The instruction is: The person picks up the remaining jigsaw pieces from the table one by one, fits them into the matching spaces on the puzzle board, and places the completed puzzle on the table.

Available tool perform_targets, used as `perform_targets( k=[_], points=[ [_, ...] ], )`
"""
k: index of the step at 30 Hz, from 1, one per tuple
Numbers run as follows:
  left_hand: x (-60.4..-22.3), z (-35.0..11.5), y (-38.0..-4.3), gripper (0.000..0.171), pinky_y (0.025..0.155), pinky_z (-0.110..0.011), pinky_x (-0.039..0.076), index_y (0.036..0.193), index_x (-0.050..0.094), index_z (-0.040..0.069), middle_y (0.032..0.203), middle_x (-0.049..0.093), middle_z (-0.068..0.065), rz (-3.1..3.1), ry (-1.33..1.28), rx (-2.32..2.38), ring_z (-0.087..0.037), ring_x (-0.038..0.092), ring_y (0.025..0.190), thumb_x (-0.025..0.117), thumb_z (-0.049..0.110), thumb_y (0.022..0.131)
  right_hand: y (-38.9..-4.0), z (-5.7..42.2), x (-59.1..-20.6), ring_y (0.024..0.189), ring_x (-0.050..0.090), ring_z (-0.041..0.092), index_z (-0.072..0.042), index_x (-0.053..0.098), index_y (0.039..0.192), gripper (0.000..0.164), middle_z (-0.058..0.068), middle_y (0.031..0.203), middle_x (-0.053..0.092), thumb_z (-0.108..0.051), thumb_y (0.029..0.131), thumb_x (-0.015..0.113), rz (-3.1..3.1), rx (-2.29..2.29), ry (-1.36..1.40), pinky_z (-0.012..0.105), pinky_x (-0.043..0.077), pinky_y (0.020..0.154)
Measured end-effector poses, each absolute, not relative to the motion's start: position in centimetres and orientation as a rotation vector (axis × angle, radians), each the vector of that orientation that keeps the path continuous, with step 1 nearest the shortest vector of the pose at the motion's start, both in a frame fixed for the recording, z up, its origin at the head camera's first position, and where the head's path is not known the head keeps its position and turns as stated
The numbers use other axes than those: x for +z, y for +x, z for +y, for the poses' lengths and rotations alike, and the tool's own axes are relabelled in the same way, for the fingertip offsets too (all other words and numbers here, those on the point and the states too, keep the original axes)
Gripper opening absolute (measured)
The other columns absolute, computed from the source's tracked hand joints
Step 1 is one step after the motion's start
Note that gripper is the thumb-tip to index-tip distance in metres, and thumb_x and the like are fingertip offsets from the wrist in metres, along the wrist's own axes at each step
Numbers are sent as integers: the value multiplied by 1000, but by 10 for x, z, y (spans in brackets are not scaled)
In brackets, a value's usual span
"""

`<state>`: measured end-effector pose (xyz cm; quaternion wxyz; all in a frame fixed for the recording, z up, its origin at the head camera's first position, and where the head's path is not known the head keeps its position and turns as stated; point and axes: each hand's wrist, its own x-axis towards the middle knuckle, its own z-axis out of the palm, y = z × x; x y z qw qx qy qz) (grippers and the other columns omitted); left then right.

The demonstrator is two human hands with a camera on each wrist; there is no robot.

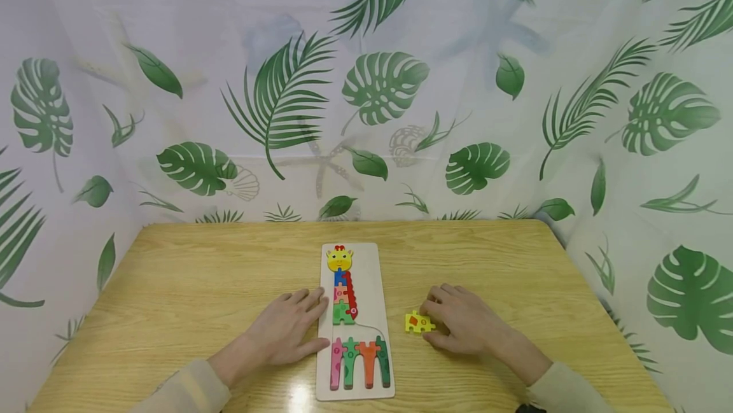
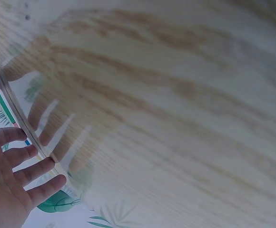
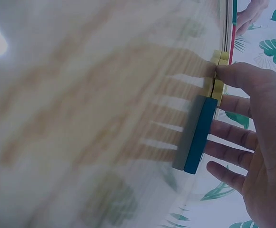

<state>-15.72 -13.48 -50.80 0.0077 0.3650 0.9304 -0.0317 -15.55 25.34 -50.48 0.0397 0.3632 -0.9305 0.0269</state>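
A pale puzzle board (image 1: 368, 279) lies upright before me, holding a giraffe head piece (image 1: 340, 261), neck pieces, a red mane piece (image 1: 349, 289) and leg pieces in pink, green, orange and dark green. Between neck and legs, the body recess is bare. My left hand (image 1: 289, 327) rests by the board's left edge, fingers straight, fingertips and thumb right at the rim. To the right of the board, my right hand (image 1: 466, 321) pinches a yellow puzzle piece (image 1: 413, 322) between thumb and index finger. A teal piece (image 3: 201, 137) stands under its other fingers, hidden in the head view.
The wooden table (image 1: 229, 254) extends around the board on both sides. Behind it and along the sides hangs a white cloth (image 1: 378, 18) printed with green leaves. A light reflection glares on the table near the front, left of the board.
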Motion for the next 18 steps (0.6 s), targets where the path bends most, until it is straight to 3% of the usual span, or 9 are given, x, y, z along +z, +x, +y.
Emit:
perform_targets(
  k=[18],
  points=[
    [-506,-135,-157,77,115,-49,53,157,51,12,164,49,-13,2909,1157,-101,-36,57,143,45,68,104,-158,251,-504,93,55,8,-26,73,107,26,-10,104,65,-49,94,75,-2812,97,1147,34,53,80]
  ],
)
